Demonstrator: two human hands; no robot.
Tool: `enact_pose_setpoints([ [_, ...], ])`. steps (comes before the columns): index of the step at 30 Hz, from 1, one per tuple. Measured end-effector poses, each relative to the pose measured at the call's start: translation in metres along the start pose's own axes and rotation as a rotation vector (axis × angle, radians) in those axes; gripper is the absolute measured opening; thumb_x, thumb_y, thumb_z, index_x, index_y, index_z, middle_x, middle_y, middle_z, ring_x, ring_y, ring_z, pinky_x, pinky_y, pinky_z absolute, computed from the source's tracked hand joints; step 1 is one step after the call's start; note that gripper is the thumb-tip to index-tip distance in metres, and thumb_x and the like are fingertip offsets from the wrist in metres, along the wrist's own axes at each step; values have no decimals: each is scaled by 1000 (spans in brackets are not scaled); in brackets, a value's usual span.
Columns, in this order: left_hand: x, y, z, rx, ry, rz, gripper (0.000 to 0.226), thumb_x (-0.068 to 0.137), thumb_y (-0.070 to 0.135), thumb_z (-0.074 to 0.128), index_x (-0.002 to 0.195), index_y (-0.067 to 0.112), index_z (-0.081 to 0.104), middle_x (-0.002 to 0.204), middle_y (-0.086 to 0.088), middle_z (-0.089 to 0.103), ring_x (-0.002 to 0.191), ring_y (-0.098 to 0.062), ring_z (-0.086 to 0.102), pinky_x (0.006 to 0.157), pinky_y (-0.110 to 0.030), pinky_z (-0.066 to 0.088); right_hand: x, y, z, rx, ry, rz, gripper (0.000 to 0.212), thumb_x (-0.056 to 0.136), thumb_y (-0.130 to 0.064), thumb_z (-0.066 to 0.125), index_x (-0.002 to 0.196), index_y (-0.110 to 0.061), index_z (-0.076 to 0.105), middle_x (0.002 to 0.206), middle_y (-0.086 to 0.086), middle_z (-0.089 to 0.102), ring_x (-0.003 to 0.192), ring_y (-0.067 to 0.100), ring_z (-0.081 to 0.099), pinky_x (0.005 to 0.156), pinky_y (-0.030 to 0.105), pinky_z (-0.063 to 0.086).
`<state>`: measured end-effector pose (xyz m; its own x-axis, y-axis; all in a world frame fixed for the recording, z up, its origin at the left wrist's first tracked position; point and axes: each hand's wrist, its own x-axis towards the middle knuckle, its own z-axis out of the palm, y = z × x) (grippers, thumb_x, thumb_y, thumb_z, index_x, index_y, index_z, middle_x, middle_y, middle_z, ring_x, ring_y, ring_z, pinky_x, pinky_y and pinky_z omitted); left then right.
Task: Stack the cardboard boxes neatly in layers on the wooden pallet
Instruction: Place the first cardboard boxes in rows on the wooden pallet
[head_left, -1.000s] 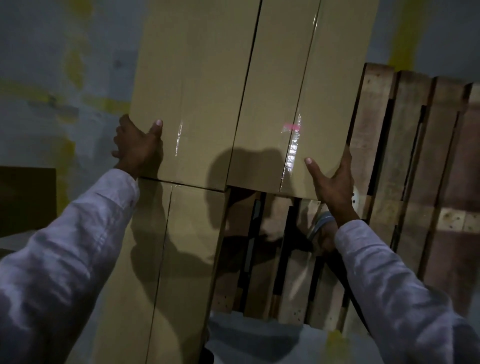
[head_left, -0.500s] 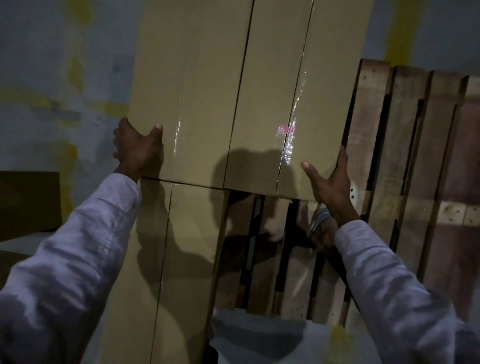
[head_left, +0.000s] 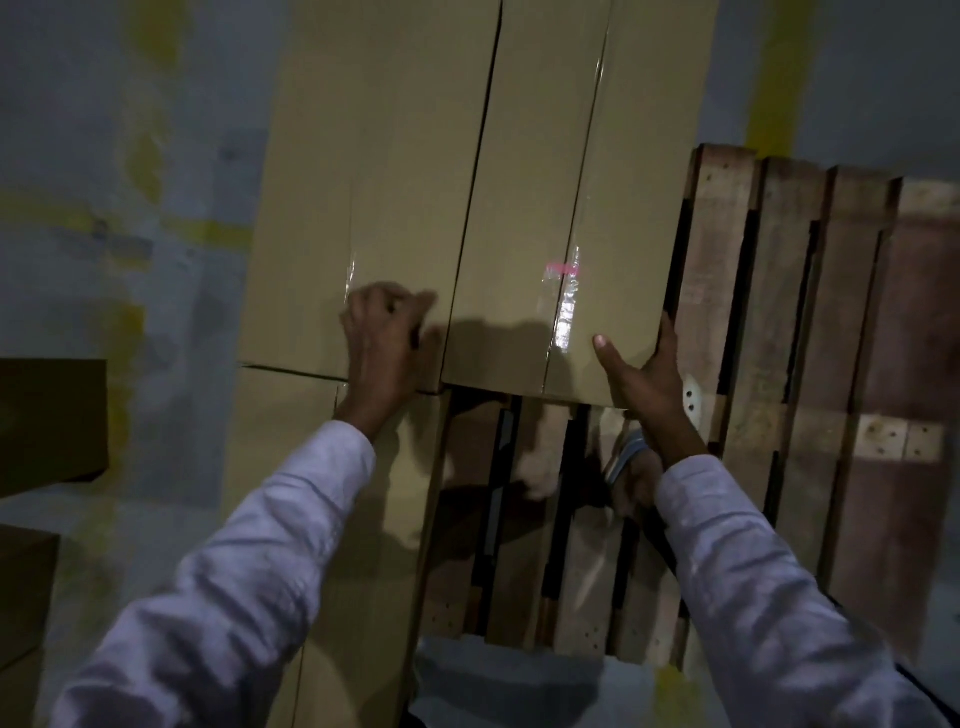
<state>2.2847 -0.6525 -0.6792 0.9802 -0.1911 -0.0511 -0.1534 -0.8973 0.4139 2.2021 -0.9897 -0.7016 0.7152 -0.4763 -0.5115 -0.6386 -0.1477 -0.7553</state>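
Since a second ago the left hand (head_left: 387, 343) has slid from the left box's (head_left: 374, 182) outer edge to its inner edge, near 9 o'clock. Its fingers are bent and blurred, so I cannot tell its grip. At 12 the right box (head_left: 524, 208) sits over the pallet (head_left: 727, 312), a thin gap between the boxes. The right hand (head_left: 644, 376), at 3, clasps the right box's near corner. Best to push sideways evenly, closing the gap with near edges flush.
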Motion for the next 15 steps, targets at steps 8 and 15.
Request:
enact_pose_setpoints([
  [8, -21, 52, 25, -71, -207, -133, 56, 98, 34, 65, 150, 17, 55, 123, -14, 51, 116, -33, 40, 96, -47, 39, -18, 20, 12, 45, 50, 106, 108, 63, -76, 93, 152, -58, 34, 147, -14, 58, 129, 21, 64, 102, 55, 59],
  [15, -35, 94, 29, -79, -294, -219, 73, 93, 26, 67, 157, 4, 41, 141, -24, 42, 124, -44, 42, 104, -53, 42, -16, 24, 5, 19, 69, 126, 100, 68, -68, 95, 149, -58, 38, 142, -15, 62, 127, 20, 65, 101, 55, 60],
])
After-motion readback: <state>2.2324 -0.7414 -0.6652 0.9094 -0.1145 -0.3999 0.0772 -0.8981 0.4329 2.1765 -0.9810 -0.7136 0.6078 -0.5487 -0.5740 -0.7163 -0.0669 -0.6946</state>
